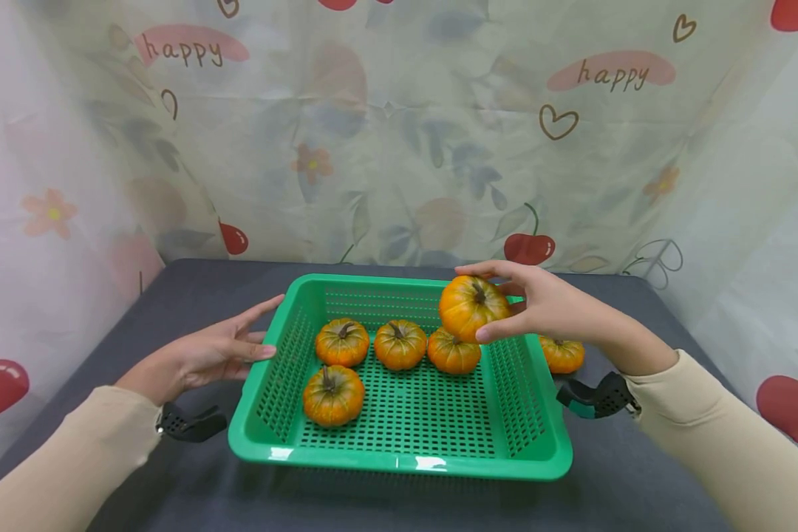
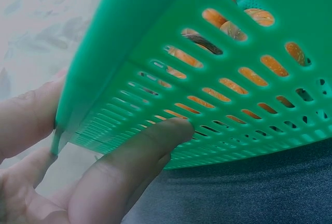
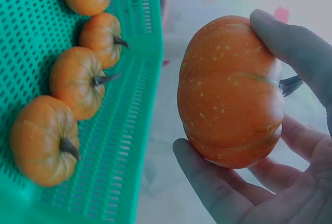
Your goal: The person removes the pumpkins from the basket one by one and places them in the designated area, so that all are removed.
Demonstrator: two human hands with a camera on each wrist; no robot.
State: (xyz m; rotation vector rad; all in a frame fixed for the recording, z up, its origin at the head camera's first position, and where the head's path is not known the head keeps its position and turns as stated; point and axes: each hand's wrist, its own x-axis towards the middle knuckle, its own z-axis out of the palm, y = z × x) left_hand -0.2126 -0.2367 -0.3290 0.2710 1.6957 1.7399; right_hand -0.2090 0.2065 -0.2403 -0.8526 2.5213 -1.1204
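Observation:
A green plastic basket (image 1: 399, 459) with slotted walls sits on the dark table. Inside it lie several small orange pumpkins (image 1: 333, 396), stems up, three of them in a row towards the back. My left hand (image 1: 216, 353) grips the basket's left rim, thumb on top; in the left wrist view a finger (image 2: 140, 154) lies against the slotted outer wall. Over the back right of the basket my right hand (image 1: 539, 299) holds another pumpkin (image 3: 231, 94) between thumb and fingers. It is raised above the rim and overlaps a pumpkin in the basket in the head view.
One more pumpkin (image 1: 562, 356) stands on the table (image 1: 638, 458) just outside the basket's right wall, partly hidden by the right hand. A printed curtain (image 1: 399, 148) hangs behind the table and along both sides.

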